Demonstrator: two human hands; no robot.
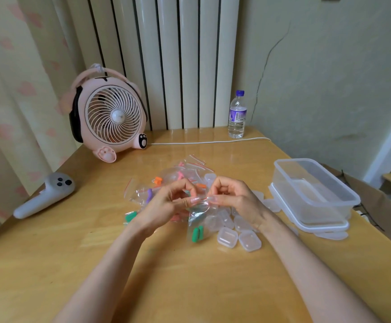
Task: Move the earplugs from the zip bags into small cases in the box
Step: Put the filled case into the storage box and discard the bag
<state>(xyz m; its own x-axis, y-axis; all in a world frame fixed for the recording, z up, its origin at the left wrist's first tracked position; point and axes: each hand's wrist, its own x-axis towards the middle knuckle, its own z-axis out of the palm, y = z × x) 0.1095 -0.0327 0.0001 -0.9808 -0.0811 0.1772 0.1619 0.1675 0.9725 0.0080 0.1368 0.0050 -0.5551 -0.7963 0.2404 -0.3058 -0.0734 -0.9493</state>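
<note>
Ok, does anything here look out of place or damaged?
Nothing spilled or broken on the table. A thin dark line like a crack runs down the wall above the bottle. The box sits at the table's right edge, on its lid.

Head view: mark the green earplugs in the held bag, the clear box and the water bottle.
green earplugs [198,233], head view, middle of the pair.
clear box [327,212], head view, near wall.
water bottle [237,115], head view, purple label.
</note>
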